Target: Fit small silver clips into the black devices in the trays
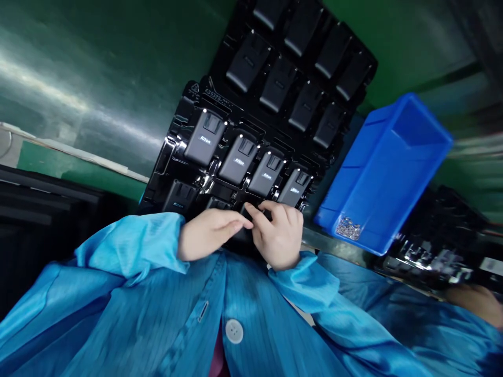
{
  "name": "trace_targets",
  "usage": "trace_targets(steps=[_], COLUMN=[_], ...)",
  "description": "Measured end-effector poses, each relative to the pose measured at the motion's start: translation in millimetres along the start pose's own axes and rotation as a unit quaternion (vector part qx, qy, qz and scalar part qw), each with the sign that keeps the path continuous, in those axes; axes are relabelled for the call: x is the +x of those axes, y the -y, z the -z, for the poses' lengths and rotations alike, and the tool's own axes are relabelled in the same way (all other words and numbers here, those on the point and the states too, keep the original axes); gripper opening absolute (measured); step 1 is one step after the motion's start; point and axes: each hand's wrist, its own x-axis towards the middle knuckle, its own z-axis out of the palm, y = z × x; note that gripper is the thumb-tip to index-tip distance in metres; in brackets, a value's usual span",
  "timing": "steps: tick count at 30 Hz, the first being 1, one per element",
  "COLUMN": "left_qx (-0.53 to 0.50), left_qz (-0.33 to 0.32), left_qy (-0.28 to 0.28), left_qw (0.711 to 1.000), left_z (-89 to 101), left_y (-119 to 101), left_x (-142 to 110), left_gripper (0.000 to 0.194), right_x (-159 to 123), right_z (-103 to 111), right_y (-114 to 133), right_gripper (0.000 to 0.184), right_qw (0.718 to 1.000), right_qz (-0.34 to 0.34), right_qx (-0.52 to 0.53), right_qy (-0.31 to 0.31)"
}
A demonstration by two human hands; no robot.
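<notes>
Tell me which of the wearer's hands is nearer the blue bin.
Right. The right hand is left of the blue bin, with a gap between; the left hand is farther left.

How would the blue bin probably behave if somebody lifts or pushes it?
The blue bin would probably stay stiff, since its walls look straight and moulded. It is likely light for its size, as only a small heap of shiny pieces shows inside. Those pieces look loose, so they may slide if it tilts.
</notes>
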Motion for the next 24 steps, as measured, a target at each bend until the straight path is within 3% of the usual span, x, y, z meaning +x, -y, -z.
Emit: trace_targets(steps=[2,4,7,10,15,19,24], left_qx=[-0.228,-0.407,-0.524,-0.564,-0.583,-0.555,-0.528], left_qz=[0.02,0.034,0.044,0.026,-0.033,-0.017,0.001], left_qy=[0.034,0.039,-0.022,-0.031,0.0,-0.021,-0.031], left_qw=[0.973,0.912,0.85,0.825,0.812,0.831,0.849], left_z=[10.5,17.7,20.7,18.7,16.2,15.7,13.7], left_y=[-4,-6,-7,-7,-6,-7,-11], left_x=[-4,-6,-7,-6,-5,-6,-6], left_gripper=[0.035,0.031,0.029,0.039,0.05,0.053,0.058], right_x=[3,8,20,32,49,55,58], right_z=[4,13,30,45,48,42,38], right_y=[0,3,11,24,41,46,47], right_gripper=[0.029,0.033,0.032,0.029,0.015,0.005,0.006], right_qw=[0.999,0.993,0.969,0.949,0.962,0.97,0.974], right_qz=[-0.02,-0.048,-0.083,-0.078,-0.022,-0.028,-0.024], right_qx=[0.042,0.103,0.201,0.268,0.253,0.234,0.223], right_qy=[-0.005,-0.041,-0.117,-0.145,-0.098,-0.053,-0.011])
